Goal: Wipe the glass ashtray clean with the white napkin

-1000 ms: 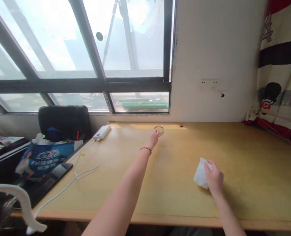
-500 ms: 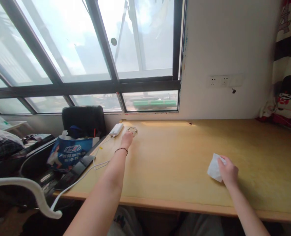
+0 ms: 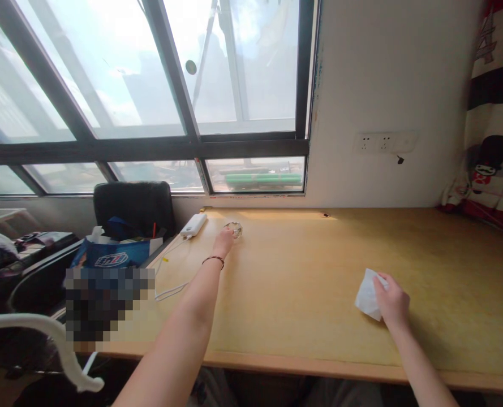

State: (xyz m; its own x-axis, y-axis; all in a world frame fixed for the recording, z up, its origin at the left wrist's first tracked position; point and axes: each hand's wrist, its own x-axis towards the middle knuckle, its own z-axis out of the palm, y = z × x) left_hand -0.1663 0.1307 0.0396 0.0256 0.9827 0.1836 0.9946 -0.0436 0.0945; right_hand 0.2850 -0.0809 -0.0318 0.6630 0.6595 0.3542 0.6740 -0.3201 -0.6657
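My left hand reaches far across the desk, its fingers closed on the near edge of a small round glassy ring-shaped thing. This thing is at or just above the desk top; I cannot tell whether it touches. A dark braided bracelet is round my left wrist. At the right, my right hand grips a white tissue between thumb and fingers, low over the desk. Left of the round thing, a white power bank lies near the desk's left edge with a white cable running from it.
The wooden desk stands against a wall and window. On its left are a black chair, a blue bag and a curved white rail. A pixelated patch hides part of that side. Sockets are on the wall.
My left hand has moved a little to the right along the desk, and the round glassy thing has shifted with it. The right hand keeps the tissue in nearly the same place.
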